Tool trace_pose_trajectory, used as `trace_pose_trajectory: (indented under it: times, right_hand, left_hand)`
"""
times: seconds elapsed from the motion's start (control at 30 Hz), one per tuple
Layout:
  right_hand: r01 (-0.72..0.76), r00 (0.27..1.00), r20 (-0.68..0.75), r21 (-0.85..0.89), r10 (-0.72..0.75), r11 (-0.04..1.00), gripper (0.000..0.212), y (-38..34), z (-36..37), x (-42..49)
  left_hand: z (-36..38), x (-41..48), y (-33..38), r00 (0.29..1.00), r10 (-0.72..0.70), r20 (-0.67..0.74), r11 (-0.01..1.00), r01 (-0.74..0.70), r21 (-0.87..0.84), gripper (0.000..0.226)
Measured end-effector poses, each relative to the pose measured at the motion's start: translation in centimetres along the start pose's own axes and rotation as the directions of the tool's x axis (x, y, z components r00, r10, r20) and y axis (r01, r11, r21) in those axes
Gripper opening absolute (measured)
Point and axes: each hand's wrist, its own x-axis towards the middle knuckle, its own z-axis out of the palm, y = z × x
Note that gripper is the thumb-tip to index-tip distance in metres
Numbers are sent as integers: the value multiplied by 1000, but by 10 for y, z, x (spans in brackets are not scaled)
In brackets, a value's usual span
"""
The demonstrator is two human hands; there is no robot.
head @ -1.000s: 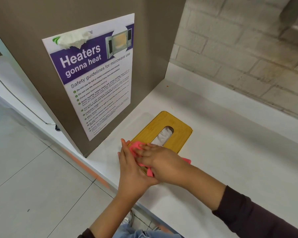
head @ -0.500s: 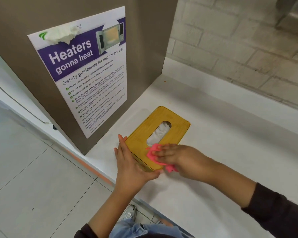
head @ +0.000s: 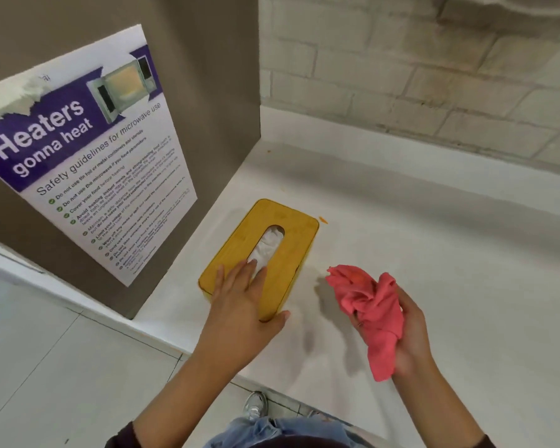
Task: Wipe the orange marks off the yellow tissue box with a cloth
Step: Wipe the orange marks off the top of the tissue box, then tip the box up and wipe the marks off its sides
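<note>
Whereas it rubbed the near edge of the yellow tissue box [head: 291,234] half a second ago, the right hand [head: 411,331] now clutches the crumpled pink cloth [head: 369,305] beside it, apart. The left hand [head: 240,302] lies flat-fingered on the box's smooth, round-cornered lid, on the white counter [head: 434,253].

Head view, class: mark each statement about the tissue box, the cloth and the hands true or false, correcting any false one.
1. The left hand lies flat on the yellow tissue box lid. True.
2. The pink cloth is pressed against the box. False: the right hand holds it bunched up, apart from the box, over the counter.
3. A white tissue shows in the lid's slot. True.
4. The poster lies on the counter. False: it hangs on the grey-brown panel.
</note>
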Motion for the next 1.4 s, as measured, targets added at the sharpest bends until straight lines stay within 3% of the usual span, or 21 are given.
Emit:
trace_pose_trajectory:
  times: [0.1,0.17,0.3,0.37,0.5,0.63,0.73,0.83,0.9,1.0,1.13,1.27,1.4]
  right_hand:
    - [-98,990,123,226,72,969,66,5,-14,-9]
    - [-109,983,175,268,63,957,66,10,-23,-13]
    - [-27,975,220,196,-18,980,43,16,-27,-20]
    - [74,989,124,82,-84,994,37,22,-33,-21]
    - [227,967,127,-55,-219,972,46,26,-34,-18]
    - [387,918,155,-161,-364,908,44,10,-23,-16]
    - [532,847,205,-297,-491,793,42,-12,0,-8]
    - [628,776,275,-423,-568,653,41,-34,31,11]
    - [633,766,329,-535,-552,560,40,-40,47,28]
    - [602,793,448,-680,-412,419,46,-31,56,48]
    - [643,757,518,-697,-397,318,46,-18,60,46]
    - [683,728,580,-658,-364,317,44,-10,64,27]
    - [696,713,639,-594,-288,404,46,-2,62,3]
  left_hand:
    - [0,15,2,985,-17,174,996,2,87,95]
    - [-4,25,0,967,-62,246,992,32,123,104]
    - [-12,37,0,945,-40,324,984,-20,178,112]
    - [-18,40,2,947,-33,321,990,-13,138,112]
    - [-42,48,-1,963,-38,265,984,82,-160,92]
    - [-60,56,-1,916,-71,394,740,313,-595,78]
    - [-63,56,3,912,-75,404,685,342,-644,58]
    - [-66,52,8,910,-78,408,654,355,-667,53]
    - [-68,49,13,912,-63,406,626,353,-695,52]
    - [-67,48,19,907,-82,413,527,392,-754,48]
    - [-64,48,22,896,-135,422,376,441,-815,43]
    - [-63,50,19,888,-145,437,281,461,-842,40]
    - [-62,50,15,878,-154,453,249,478,-842,41]
